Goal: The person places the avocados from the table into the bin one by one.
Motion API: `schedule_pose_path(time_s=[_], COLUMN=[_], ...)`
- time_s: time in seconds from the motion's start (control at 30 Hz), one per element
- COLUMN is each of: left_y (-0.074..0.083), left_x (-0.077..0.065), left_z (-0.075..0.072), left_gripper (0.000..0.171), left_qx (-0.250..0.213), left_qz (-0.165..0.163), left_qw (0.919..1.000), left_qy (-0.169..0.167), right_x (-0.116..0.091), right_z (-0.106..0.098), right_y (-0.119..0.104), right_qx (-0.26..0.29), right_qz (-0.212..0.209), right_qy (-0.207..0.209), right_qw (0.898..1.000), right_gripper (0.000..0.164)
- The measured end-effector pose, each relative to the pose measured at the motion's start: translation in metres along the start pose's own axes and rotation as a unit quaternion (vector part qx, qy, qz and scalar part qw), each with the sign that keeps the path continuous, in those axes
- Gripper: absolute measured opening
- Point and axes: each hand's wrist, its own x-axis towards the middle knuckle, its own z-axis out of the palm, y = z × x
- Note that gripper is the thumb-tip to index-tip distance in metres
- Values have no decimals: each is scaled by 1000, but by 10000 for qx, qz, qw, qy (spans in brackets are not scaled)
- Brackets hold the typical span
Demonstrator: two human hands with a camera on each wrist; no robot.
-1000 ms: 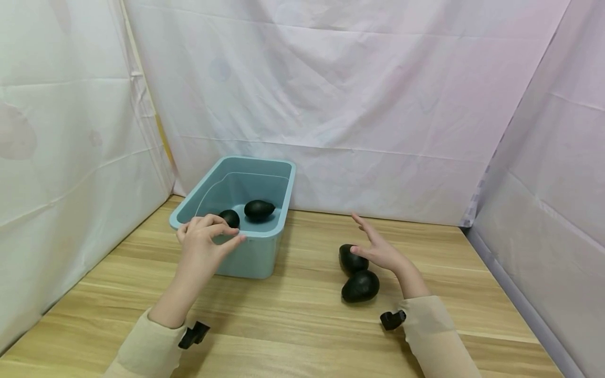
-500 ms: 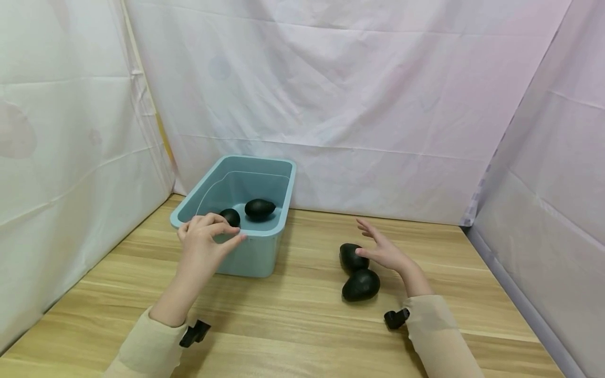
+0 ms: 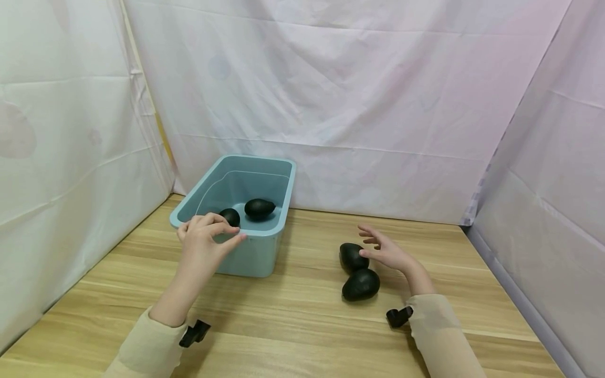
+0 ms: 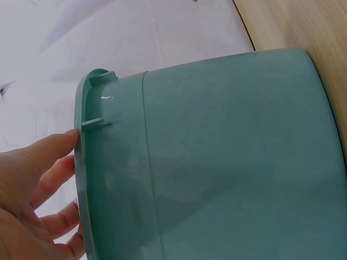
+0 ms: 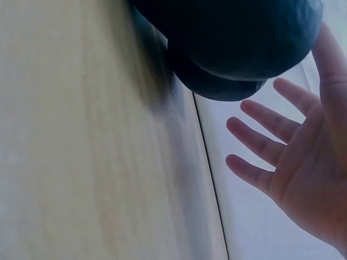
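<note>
right grip [image 3: 389, 254] spread wide and holding nothing, beside the rear avocado [image 3: 351, 257] on the desk [image 3: 293, 331]
its thumb overlaps that avocado's right side; touching or not, i cannot tell. the front avocado [image 3: 361, 285] lies just nearer. the left grip [image 3: 203, 239] pinches the near rim of the blue bin [image 3: 255, 260], thumb and fingers slightly parted.

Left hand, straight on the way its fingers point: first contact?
Likely the pale-blue rectangular plastic bin, at its near rim: in the left wrist view the left hand's fingers point at that rim, thumb tip right at it. Whether they already touch is hard to tell.
</note>
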Motion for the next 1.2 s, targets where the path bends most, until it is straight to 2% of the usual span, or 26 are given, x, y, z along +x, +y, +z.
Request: schedule_pose_path(time_s=[0.43, 0.73, 1.2], left_y=[0, 0, 0], left_x=[0, 0, 0], left_z=[0, 0, 0], left_gripper=[17, 17, 17], left_qx=[51, 55, 43], left_qz=[23, 65, 56], left_qw=[10000, 10000, 10000], left_qy=[-25, 1, -11], right_x=[-1, 7, 8], right_z=[-3, -1, -1], right_y=[5, 40, 44], right_qx=[-66, -160, -181], right_qz=[133, 221, 75], right_qy=[-353, -425, -672], right_qw=[9993, 9987, 9975], right_gripper=[66, 65, 68])
